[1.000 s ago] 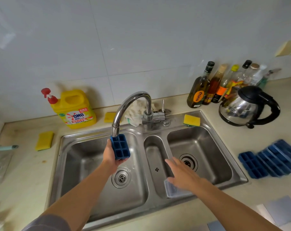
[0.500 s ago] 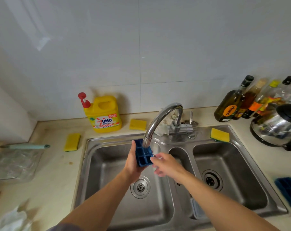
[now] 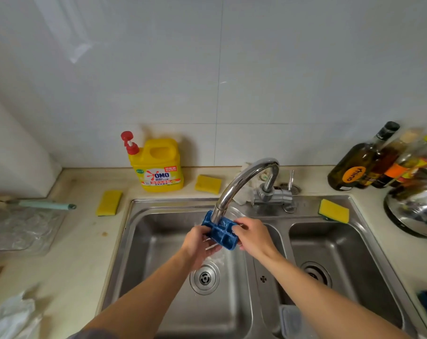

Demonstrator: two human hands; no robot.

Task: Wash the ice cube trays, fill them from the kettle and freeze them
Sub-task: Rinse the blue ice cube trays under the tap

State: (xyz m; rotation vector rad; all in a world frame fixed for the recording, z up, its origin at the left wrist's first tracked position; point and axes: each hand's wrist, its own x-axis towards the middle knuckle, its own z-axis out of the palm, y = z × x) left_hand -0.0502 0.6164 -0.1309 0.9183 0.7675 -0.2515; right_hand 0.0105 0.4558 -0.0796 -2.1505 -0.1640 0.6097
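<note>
Holding the tray (image 3: 221,232) just under the tap (image 3: 244,182), above the left basin of the sink (image 3: 173,201) (water splashing off beneath). Gripping its left end with the left hand (image 3: 197,243), fingers curled round; pinching its right end with the right hand (image 3: 252,237). Off at the right edge, the kettle (image 3: 413,211).

Kettle (image 3: 415,209) cut by right edge; bottles (image 3: 403,165) blurred; spout (image 3: 234,189) hides tray (image 3: 223,234) rear.
</note>
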